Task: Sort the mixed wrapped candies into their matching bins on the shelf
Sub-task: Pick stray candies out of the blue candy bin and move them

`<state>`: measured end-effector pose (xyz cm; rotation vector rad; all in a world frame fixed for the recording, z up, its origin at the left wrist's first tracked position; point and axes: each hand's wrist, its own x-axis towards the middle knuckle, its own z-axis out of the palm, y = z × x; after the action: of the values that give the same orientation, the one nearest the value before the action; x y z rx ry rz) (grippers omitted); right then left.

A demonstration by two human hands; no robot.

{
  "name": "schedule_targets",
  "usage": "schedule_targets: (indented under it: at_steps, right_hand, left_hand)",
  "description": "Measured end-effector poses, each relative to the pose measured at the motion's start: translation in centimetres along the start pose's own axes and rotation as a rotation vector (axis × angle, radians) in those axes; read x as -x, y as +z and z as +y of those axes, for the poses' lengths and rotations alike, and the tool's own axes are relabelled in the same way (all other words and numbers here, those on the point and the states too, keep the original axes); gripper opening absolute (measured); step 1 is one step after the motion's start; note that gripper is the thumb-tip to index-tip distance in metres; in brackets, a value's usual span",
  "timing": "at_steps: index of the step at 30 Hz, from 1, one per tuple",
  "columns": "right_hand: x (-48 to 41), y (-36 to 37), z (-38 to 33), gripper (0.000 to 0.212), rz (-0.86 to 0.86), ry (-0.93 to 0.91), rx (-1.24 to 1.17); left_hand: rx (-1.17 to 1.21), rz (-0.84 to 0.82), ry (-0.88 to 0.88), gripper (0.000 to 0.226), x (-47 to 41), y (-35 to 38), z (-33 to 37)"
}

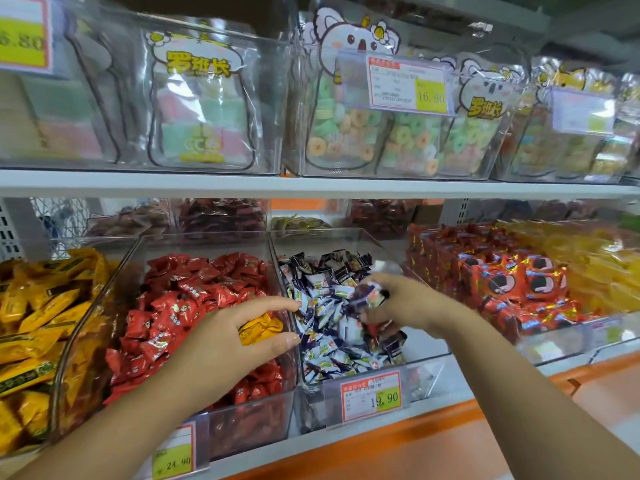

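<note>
Candies lie sorted by colour in a row of clear bins on the lower shelf. The left hand grips one yellow candy between thumb and curled fingers. It hovers over the right edge of the red bin, just beside the wall shared with the middle bin. Red candies lie heaped under that hand.

The right hand is over the middle bin, above the pile of white-blue candies. Its fingers are curled around a white-blue piece. Motion blur hides whether it holds one piece or more.

The two hands are near each other, apart, with the bin wall between them.

At far left stands the yellow bin, full of yellow candies that match the one in the left hand. To the right of the middle bin are orange-red packs, and past them yellow packs.

A price tag reading 19.90 is on the front of the middle bin. Another tag reading 24.90 is on the red bin.

The upper shelf carries clear boxes with bags of ring gummies and a tag reading 16.80. More bins of dark sweets stand behind the front row, too dim to tell apart.
</note>
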<state>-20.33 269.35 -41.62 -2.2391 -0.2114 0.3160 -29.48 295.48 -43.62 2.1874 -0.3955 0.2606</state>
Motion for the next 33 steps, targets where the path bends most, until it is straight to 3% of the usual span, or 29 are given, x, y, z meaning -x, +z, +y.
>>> schedule_targets:
  at_steps: [3,6,9,12,17,21,27,33]
  right_hand:
    - [0.5,-0.6,-2.2,0.039,0.099,-0.066,-0.142]
    - [-0.1,0.6,-3.8,0.064,0.091,-0.139,-0.302]
    - [-1.1,1.7,-4.2,0.081,0.104,-0.194,-0.282]
    - [-1.1,1.6,-3.9,0.065,0.078,-0.176,-0.343]
    - [-0.4,-0.1,-2.4,0.011,0.217,-0.089,0.082]
    - [-0.7,0.4,-0.8,0.014,0.048,0.044,0.493]
    - [-1.6,2.9,0.8,0.019,0.033,0.037,0.6]
    - [0.3,0.1,-1.9,0.016,0.066,0.004,0.646]
  left_hand:
    - [-0.024,-0.002,0.01,0.027,0.0,0.0,0.2]
    - [-0.016,0.003,0.004,0.028,0.0,0.0,0.1]
    - [-0.01,0.004,0.014,0.036,0.0,0.0,0.1]
    - [-0.019,-0.002,0.007,0.033,0.0,-0.1,0.1]
    - [-0.031,-0.005,0.006,0.027,0.1,-0.1,0.1]
    - [-0.026,-0.005,0.018,0.028,0.1,-0.1,0.3]
    - [-0.012,-0.009,0.001,0.027,0.1,-0.1,0.1]
    - [0.012,-0.013,-0.006,0.027,0.1,-0.1,0.1]
